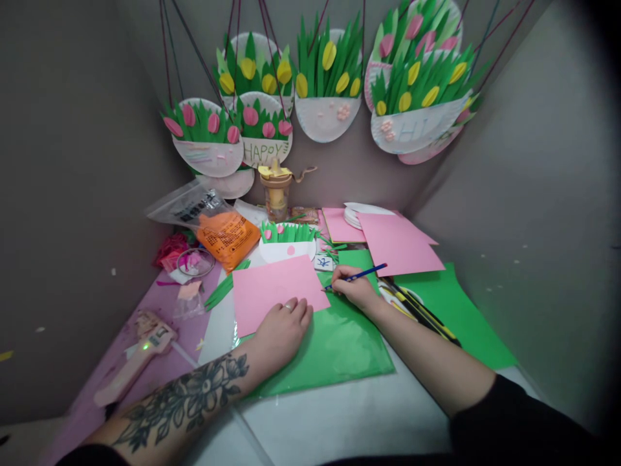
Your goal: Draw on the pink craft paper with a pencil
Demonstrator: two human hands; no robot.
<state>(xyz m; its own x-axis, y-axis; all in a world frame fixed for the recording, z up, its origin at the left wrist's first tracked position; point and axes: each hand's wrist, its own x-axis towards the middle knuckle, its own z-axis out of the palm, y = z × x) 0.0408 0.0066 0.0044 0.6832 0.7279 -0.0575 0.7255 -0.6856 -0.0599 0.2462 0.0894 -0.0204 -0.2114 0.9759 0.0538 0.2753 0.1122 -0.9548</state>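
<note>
My left hand (284, 330) lies flat, fingers stretched out, on the lower right part of a pink paper sheet (272, 288). A blue pencil (363, 274) is held in my right hand (354, 288), its tip at the right edge of that sheet. Under the pink sheet is a green sheet in a clear plastic sleeve (330, 362). Just behind stands a paper-plate craft (288, 251) with green paper grass and pink shapes. A small white tile with a dark written character (323, 262) sits between it and my right hand.
At left are an orange packet (226, 236) in a clear bag, a hot glue gun (138, 362) with a green light and cut green strips (226, 288). At right lie pink sheets (402, 243) and yellow-black tools (422, 314). Decorated paper plates (327, 120) hang on the back wall.
</note>
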